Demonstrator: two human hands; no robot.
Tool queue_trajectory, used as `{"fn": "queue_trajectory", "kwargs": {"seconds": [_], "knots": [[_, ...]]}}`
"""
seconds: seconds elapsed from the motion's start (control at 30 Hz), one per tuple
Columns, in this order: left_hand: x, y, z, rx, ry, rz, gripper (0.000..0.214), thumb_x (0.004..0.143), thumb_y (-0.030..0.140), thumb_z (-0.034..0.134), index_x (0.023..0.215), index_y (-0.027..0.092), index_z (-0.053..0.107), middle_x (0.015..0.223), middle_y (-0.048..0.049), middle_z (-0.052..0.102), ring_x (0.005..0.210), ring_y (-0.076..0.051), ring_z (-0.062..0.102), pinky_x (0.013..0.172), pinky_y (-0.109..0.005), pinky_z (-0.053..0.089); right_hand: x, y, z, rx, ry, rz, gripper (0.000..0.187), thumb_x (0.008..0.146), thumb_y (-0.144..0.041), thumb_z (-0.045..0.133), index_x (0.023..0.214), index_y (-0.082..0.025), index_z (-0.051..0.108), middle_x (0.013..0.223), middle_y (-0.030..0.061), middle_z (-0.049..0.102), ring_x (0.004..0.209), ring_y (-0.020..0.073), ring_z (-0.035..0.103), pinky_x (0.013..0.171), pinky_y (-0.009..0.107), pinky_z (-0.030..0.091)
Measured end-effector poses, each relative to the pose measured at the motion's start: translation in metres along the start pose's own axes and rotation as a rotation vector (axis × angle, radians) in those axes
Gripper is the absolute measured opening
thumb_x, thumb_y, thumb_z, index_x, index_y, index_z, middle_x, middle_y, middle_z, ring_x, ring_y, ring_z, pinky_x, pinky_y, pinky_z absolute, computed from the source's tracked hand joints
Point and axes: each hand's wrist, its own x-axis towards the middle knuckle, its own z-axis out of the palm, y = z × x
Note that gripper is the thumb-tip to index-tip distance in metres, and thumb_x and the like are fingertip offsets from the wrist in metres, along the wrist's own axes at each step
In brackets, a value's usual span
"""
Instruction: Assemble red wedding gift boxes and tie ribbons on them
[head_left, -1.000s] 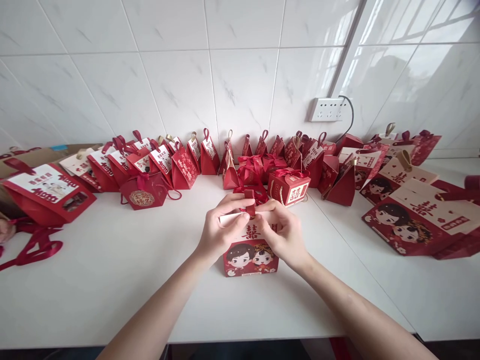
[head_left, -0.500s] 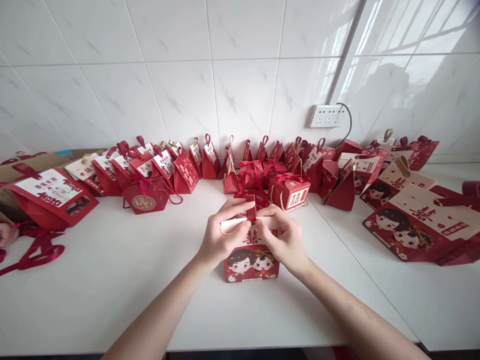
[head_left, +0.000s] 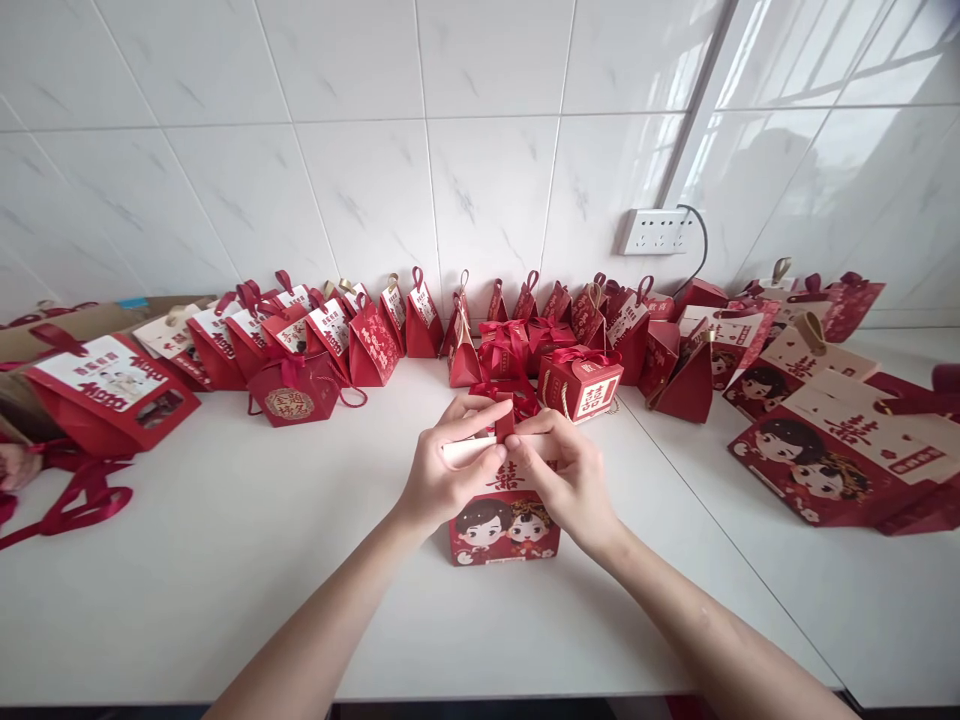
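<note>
A red and cream gift box (head_left: 504,530), printed with two cartoon faces and a red character, stands upright on the white table before me. At its top edge is a short dark red ribbon loop (head_left: 505,424). My left hand (head_left: 441,468) comes in from the left, thumb and fingers closed on the ribbon and the box's top edge. From the other side my right hand (head_left: 571,470) pinches the ribbon's base, its thumb tip close to the left thumb. The fingertips hide the spot where ribbon and box meet.
Several red gift boxes stand behind, including a bow-tied box (head_left: 581,385). A larger cartoon-face box (head_left: 832,460) is at right. Loose red ribbon (head_left: 90,495) and a white-topped box (head_left: 112,385) lie left. A power strip (head_left: 658,232) is on the tiled wall (head_left: 360,60).
Both hands keep almost the same hold at the ribbon, with only slight finger movement. The whole view has shifted a few pixels.
</note>
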Motion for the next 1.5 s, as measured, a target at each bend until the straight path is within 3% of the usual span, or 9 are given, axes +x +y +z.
{"fn": "queue_trajectory", "kwargs": {"seconds": [0.1, 0.4, 0.6, 0.77, 0.9, 1.07, 1.2, 1.3, 1.5], "knots": [[0.0, 0.0, 0.001, -0.008, 0.018, -0.008, 0.035, 0.079, 0.022, 0.063, 0.113, 0.028, 0.067, 0.108, -0.0054, 0.055, 0.067, -0.009, 0.057, 0.053, -0.02, 0.049, 0.0, 0.0, 0.0, 0.022, -0.021, 0.008, 0.016, 0.088, -0.032, 0.055, 0.078, -0.02, 0.056, 0.065, -0.0001, 0.055, 0.064, 0.0134, 0.053, 0.05, 0.024, 0.039], [0.0, -0.001, 0.0, -0.015, -0.001, -0.025, 0.035, 0.079, 0.025, 0.061, 0.114, 0.027, 0.067, 0.112, -0.0061, 0.055, 0.093, -0.018, 0.059, 0.071, -0.026, 0.054, -0.001, 0.001, -0.002, 0.064, -0.033, 0.012, 0.016, 0.089, -0.032, 0.05, 0.079, -0.02, 0.054, 0.066, 0.0006, 0.055, 0.065, 0.015, 0.055, 0.052, 0.026, 0.041], [0.0, -0.002, 0.0, 0.008, 0.005, -0.015, 0.035, 0.08, 0.024, 0.06, 0.115, 0.026, 0.066, 0.11, -0.0063, 0.054, 0.082, -0.013, 0.059, 0.064, -0.022, 0.054, 0.0, 0.002, -0.003, 0.032, -0.045, -0.004, 0.012, 0.087, -0.029, 0.052, 0.082, -0.019, 0.055, 0.07, 0.0013, 0.057, 0.063, 0.0133, 0.053, 0.051, 0.024, 0.04], [-0.001, -0.003, -0.001, 0.064, 0.014, 0.011, 0.035, 0.081, 0.022, 0.059, 0.115, 0.026, 0.066, 0.111, -0.0065, 0.055, 0.101, -0.019, 0.058, 0.075, -0.025, 0.055, 0.0, 0.004, -0.002, 0.0, -0.041, -0.013, 0.008, 0.085, -0.025, 0.052, 0.082, -0.019, 0.054, 0.061, -0.0029, 0.053, 0.051, 0.0094, 0.045, 0.047, 0.022, 0.037], [0.0, -0.004, -0.002, 0.098, -0.006, 0.011, 0.036, 0.082, 0.023, 0.058, 0.117, 0.028, 0.064, 0.114, -0.0058, 0.056, 0.107, -0.02, 0.057, 0.085, -0.029, 0.053, 0.001, 0.005, -0.003, -0.021, -0.023, -0.044, 0.006, 0.084, -0.022, 0.052, 0.081, -0.019, 0.055, 0.069, -0.0008, 0.057, 0.055, 0.0094, 0.046, 0.048, 0.021, 0.036], [0.002, -0.003, -0.003, 0.073, 0.002, 0.036, 0.035, 0.081, 0.025, 0.059, 0.115, 0.026, 0.065, 0.114, -0.0072, 0.057, 0.102, -0.021, 0.059, 0.078, -0.029, 0.055, 0.004, 0.007, -0.008, 0.041, -0.105, -0.09, 0.013, 0.08, -0.016, 0.046, 0.091, -0.019, 0.052, 0.077, -0.0001, 0.055, 0.056, 0.009, 0.046, 0.046, 0.021, 0.034], [0.003, -0.003, -0.003, 0.129, 0.047, 0.047, 0.032, 0.081, 0.025, 0.06, 0.112, 0.024, 0.067, 0.114, -0.007, 0.058, 0.104, -0.021, 0.059, 0.082, -0.03, 0.054, 0.009, 0.011, -0.016, 0.118, -0.203, 0.023, 0.034, 0.077, -0.015, 0.049, 0.109, -0.021, 0.043, 0.08, -0.0018, 0.052, 0.052, 0.0081, 0.042, 0.045, 0.021, 0.034], [0.001, -0.008, 0.0, 0.198, 0.156, 0.042, 0.034, 0.081, 0.027, 0.062, 0.115, 0.024, 0.061, 0.114, -0.0065, 0.058, 0.097, -0.018, 0.06, 0.084, -0.03, 0.052, 0.014, 0.014, -0.02, 0.148, -0.237, 0.168, 0.019, 0.076, -0.02, 0.055, 0.094, -0.02, 0.049, 0.071, -0.0035, 0.05, 0.055, 0.0094, 0.042, 0.048, 0.022, 0.035], [-0.002, -0.029, 0.004, 0.147, 0.19, -0.001, 0.068, 0.077, 0.036, 0.065, 0.135, 0.025, 0.031, 0.133, -0.013, 0.045, 0.114, -0.024, 0.054, 0.088, -0.036, 0.05, 0.027, 0.023, -0.025, 0.573, 0.018, 0.346, 0.02, 0.067, -0.027, 0.07, 0.075, -0.02, 0.053, 0.065, -0.0038, 0.055, 0.058, 0.011, 0.05, 0.055, 0.023, 0.041]]}}
